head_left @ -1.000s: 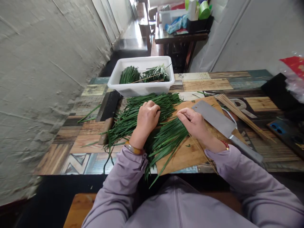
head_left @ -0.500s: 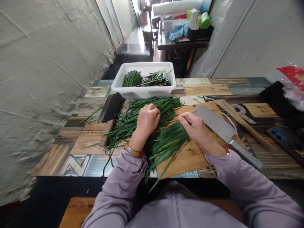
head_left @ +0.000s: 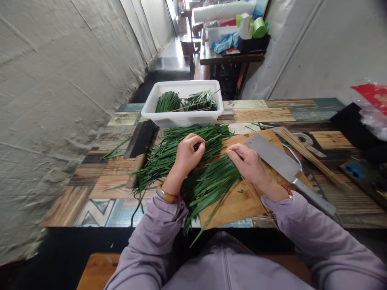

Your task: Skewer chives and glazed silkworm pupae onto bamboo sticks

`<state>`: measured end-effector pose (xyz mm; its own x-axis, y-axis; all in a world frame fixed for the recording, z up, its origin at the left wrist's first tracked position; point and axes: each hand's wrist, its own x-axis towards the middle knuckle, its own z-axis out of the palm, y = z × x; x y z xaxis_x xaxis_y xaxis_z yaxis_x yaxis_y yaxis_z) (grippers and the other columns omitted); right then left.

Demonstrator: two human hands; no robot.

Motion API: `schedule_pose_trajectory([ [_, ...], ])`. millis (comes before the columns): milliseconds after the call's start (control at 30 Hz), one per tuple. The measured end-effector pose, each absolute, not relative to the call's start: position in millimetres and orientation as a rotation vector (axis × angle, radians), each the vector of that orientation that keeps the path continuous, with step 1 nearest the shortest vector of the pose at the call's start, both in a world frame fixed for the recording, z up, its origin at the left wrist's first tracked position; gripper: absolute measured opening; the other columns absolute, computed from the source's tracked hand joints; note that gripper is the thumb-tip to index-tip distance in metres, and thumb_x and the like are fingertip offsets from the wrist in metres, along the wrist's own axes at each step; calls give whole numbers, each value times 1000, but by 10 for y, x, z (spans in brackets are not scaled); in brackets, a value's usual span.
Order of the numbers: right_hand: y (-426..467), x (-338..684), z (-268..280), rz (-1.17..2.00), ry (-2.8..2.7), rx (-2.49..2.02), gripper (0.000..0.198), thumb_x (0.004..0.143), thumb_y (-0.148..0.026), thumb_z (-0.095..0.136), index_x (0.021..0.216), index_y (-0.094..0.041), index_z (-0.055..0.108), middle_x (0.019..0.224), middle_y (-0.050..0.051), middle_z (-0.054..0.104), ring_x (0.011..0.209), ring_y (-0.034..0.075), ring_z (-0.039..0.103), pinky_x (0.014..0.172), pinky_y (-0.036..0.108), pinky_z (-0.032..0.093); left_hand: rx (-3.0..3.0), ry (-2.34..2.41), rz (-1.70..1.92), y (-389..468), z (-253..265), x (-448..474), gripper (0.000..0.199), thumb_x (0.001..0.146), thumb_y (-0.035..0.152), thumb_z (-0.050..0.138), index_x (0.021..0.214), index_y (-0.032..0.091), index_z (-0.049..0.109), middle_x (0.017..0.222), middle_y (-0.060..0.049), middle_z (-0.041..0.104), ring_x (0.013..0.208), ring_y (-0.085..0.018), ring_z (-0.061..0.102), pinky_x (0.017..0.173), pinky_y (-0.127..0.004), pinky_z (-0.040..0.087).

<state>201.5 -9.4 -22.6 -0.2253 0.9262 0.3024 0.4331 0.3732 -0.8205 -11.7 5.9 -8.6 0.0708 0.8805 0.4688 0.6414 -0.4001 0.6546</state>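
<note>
My right hand [head_left: 246, 161] is closed in a pinch at the upper ends of a fanned row of garlic chives [head_left: 216, 179] over the wooden cutting board [head_left: 226, 211]. A thin bamboo skewer [head_left: 256, 196] runs from under this hand toward the table's front edge. My left hand [head_left: 190, 153] hovers over a loose pile of garlic chives [head_left: 167, 147], thumb and index finger pinched together. A pale green strand shows beside its fingertips, seemingly held there. A cleaver [head_left: 272, 157] lies on the board to the right of my right hand.
A white plastic tub [head_left: 184, 119] with two chive bundles and skewers stands behind the pile. Another dark-bladed knife [head_left: 141, 139] lies to the left. Spare bamboo skewers [head_left: 311, 155] and a phone [head_left: 363, 177] lie at the right. A wall rises along the left side.
My left hand has turned and lifted slightly, so the pinch of thumb and index finger shows more clearly. My right hand has stayed nearly still on the chives.
</note>
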Motion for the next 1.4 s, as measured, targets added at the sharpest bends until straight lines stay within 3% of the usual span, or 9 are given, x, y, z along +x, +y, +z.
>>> schedule_pose_trajectory([
  [467,-98,2016,-215,786,-1807,-1183,23,93,-39,53,87,-20,65,73,2,66,68,16,61,63,26,45,1831,1457,1105,-7,-52,-19,18,85,26,52,76,17,65,63,2,59,60,-12,51,59,-23,39],
  [833,-104,2011,-197,775,-1812,-1193,24,93,-41,53,87,-22,65,73,2,66,68,16,60,64,27,45,1865,1446,1161,2,-67,-9,16,81,21,54,73,16,66,70,-1,62,68,-13,56,63,-24,42],
  [1100,-102,2005,-175,858,-1754,-1187,23,92,-39,54,93,-19,66,58,-4,53,50,11,44,50,25,33,1714,1385,1110,-32,-19,30,14,80,23,52,72,16,62,63,2,53,59,-10,44,55,-22,34],
  [1400,-89,2023,-212,831,-1768,-1169,25,94,-41,53,92,-21,67,74,1,67,62,14,58,59,26,43,1631,1291,1089,-40,10,37,19,81,32,62,71,17,56,63,3,47,58,-9,38,53,-22,30],
])
